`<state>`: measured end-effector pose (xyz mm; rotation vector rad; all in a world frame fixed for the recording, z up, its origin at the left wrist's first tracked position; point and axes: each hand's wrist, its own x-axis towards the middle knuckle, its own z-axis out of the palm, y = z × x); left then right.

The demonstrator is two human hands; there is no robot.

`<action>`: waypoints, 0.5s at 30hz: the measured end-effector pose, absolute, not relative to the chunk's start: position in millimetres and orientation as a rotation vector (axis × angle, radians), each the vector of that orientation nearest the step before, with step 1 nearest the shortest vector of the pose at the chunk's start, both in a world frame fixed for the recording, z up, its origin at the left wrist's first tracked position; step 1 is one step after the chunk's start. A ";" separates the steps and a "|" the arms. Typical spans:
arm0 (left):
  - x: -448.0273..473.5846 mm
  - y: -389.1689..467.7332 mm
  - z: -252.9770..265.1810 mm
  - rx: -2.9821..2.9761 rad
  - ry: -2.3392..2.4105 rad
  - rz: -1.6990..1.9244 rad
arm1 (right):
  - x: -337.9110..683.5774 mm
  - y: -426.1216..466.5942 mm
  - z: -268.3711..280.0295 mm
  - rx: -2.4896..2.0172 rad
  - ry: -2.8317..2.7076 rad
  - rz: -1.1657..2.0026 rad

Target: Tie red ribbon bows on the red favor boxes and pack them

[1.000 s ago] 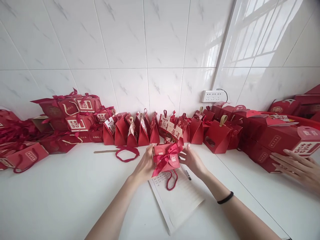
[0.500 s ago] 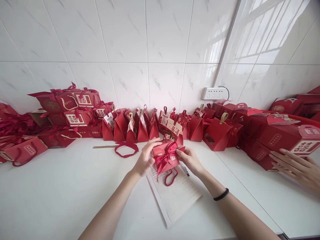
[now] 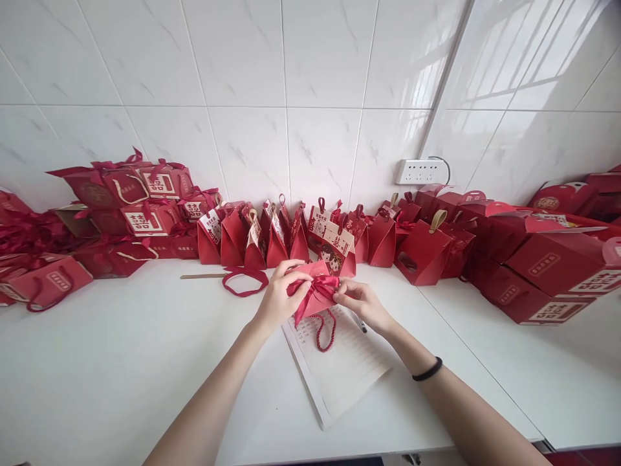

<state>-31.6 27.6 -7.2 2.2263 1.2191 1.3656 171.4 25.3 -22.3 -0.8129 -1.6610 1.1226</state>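
A small red gift box [image 3: 320, 302] is held up between my hands, above a sheet of lined paper. A shiny red ribbon bow [image 3: 317, 285] is tied across its front, with a tail hanging at the left. My left hand [image 3: 279, 296] pinches the left part of the bow, its other fingers behind the box's edge. At the right end of the bow, my right hand [image 3: 365, 304] has thumb and forefinger closed on the ribbon. A twisted red cord handle [image 3: 326, 336] dangles beneath the box.
Under the box lies the lined paper [image 3: 349, 375] with handwriting, a pen [image 3: 361, 323] beside it. Red triangular boxes [image 3: 234, 236] line the wall. Stacked red boxes stand left [image 3: 150, 220] and right [image 3: 548, 265]. A ribbon loop [image 3: 245, 291] lies on the table; a power strip [image 3: 423, 172] is behind.
My left hand has moved from the box's side onto the bow. The box has tipped and the bow sits flatter. Another person's hand at the right boxes has left the view.
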 end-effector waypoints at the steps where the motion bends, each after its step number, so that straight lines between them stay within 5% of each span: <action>1: -31.4 27.5 -7.1 2.221 1.215 1.363 | 172.6 25.0 -22.6 -0.804 -1.675 1.138; 9: -27.9 27.8 -8.3 2.192 1.254 1.381 | 173.4 28.4 -19.0 -0.804 -1.815 1.157; 15: -29.0 35.3 -7.0 2.146 1.280 1.445 | 203.0 -24.7 5.9 -0.953 -1.589 0.863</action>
